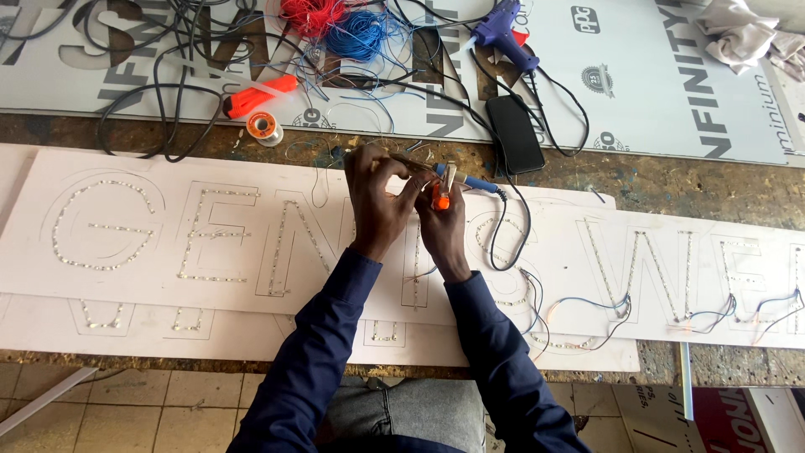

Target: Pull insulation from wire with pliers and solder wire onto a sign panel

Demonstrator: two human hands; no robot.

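Note:
Both hands meet over the middle of a white sign board (pixel 126 285) with letter outlines lined with small LED strips. My left hand (pixel 376 200) pinches a thin wire near its fingertips. My right hand (pixel 442 220) grips a small orange-handled cutter (pixel 441 196). A blue-handled soldering iron (pixel 470 180) lies just behind my hands, its cord looping down over the board. Thin blue and white wires (pixel 587 304) link the LED letters to the right.
Behind the board lie an orange tool (pixel 256 96), a solder spool (pixel 263 127), a black phone (pixel 515 132), a purple glue gun (pixel 503 33), red and blue wire bundles (pixel 340 25), black cables and a printed grey panel (pixel 654 92). A cloth (pixel 742 33) sits far right.

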